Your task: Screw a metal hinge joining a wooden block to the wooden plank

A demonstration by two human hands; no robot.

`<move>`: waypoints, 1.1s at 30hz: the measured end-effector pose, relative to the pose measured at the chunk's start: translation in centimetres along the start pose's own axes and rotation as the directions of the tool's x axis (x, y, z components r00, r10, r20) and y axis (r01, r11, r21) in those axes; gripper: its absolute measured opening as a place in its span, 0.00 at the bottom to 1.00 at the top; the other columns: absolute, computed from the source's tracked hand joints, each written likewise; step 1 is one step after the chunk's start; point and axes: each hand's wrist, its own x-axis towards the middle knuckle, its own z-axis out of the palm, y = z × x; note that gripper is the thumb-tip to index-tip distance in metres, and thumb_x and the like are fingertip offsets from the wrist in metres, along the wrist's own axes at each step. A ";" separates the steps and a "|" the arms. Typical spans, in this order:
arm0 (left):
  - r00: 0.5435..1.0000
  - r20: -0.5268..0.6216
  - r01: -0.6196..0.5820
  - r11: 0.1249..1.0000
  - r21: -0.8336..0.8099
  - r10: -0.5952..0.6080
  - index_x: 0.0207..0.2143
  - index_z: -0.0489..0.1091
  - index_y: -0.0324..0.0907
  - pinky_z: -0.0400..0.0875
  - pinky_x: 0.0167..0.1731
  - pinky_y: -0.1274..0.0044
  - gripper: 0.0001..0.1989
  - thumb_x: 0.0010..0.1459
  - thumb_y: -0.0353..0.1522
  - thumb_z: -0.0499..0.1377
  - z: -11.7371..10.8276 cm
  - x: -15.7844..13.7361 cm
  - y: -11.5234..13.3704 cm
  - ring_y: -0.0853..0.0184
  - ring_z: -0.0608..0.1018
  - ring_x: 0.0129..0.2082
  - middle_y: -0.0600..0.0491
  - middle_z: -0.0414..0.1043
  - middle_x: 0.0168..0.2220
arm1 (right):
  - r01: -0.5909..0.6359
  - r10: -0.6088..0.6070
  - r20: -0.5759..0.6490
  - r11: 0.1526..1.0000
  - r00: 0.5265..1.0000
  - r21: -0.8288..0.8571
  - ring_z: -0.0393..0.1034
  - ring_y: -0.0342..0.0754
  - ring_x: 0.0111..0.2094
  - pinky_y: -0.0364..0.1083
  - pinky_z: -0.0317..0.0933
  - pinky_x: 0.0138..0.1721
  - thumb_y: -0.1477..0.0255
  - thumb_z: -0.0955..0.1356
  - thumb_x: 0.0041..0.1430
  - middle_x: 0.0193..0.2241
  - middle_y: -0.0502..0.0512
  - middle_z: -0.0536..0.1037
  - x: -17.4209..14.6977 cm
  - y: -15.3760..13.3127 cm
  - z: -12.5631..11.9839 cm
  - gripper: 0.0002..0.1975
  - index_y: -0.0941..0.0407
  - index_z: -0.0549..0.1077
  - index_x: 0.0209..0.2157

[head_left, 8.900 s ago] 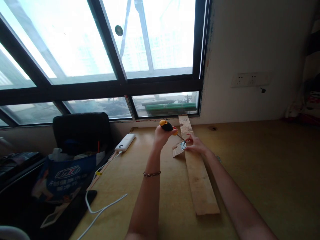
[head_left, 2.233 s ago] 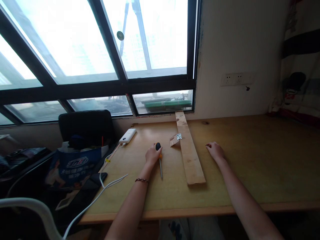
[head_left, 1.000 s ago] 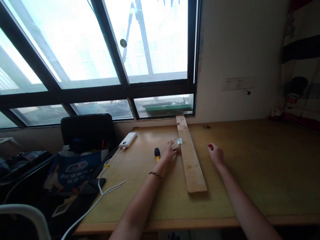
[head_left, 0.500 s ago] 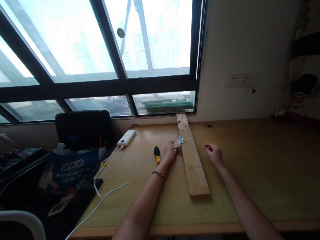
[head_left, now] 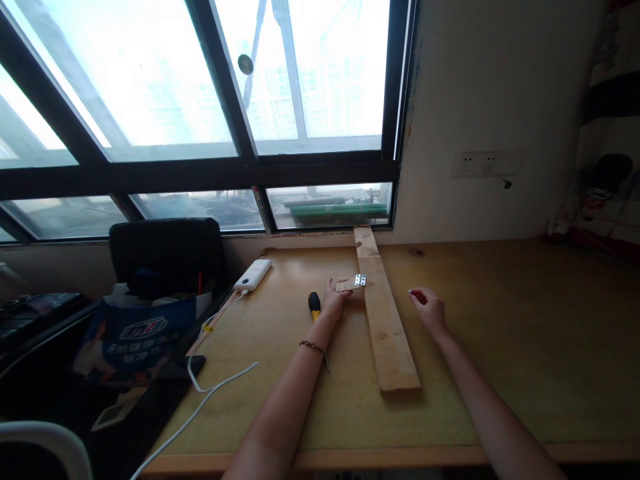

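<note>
A small flat piece of wood (head_left: 346, 285) is gripped by my left hand (head_left: 334, 303), its fingers and thumb around the left end. On the wood's right end sits a silvery metal hinge (head_left: 360, 280), which reaches the left edge of a long wooden board (head_left: 387, 320). My right hand (head_left: 431, 312) is to the right of the board, closed in a pinch on something tiny and shiny, too small to name. Beside my left hand lies a screwdriver (head_left: 313, 303) with a black and yellow handle, partly behind my wrist.
The board lies lengthwise on a wooden table (head_left: 515, 333), its far end near the window. A white power bank (head_left: 253, 275) with a white cable (head_left: 220, 385) lies on the left. Beyond the table's left edge are a black chair (head_left: 167, 257) and a blue bag (head_left: 125, 340).
My left hand has shifted slightly left and turned, showing more of the small wood and hinge. My right hand stays in nearly the same place, still pinched.
</note>
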 end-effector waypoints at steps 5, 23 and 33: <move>0.985 0.147 0.115 0.979 -0.170 -0.090 0.41 0.65 0.34 0.63 0.50 0.73 0.21 0.41 0.19 0.58 0.0 -0.2 0.5 0.65 0.73 0.45 0.45 0.71 0.42 | -0.020 0.020 0.016 1.000 1.000 0.020 0.69 0.49 0.30 0.45 0.63 0.33 0.58 0.64 0.51 0.29 0.58 0.75 0.0 0.2 0.1 0.16 0.58 0.72 0.28; 0.882 0.347 0.431 0.842 -0.325 -0.317 0.34 0.68 0.29 0.69 0.45 0.71 0.07 0.50 0.22 0.56 0.0 -0.9 1.1 0.62 0.77 0.38 0.38 0.73 0.37 | -0.268 0.176 0.214 0.786 0.961 0.557 0.71 0.47 0.27 0.45 0.64 0.29 0.61 0.71 0.40 0.24 0.56 0.77 1.9 -4.6 5.1 0.17 0.60 0.74 0.29; 0.878 0.354 0.441 0.831 -0.339 -0.321 0.35 0.69 0.29 0.68 0.46 0.71 0.08 0.50 0.21 0.55 -0.1 -1.0 1.7 0.61 0.77 0.36 0.41 0.75 0.33 | -0.231 0.147 0.231 0.889 0.962 0.395 0.72 0.48 0.28 0.44 0.64 0.32 0.66 0.70 0.40 0.25 0.54 0.78 4.1 -6.3 11.4 0.10 0.57 0.77 0.26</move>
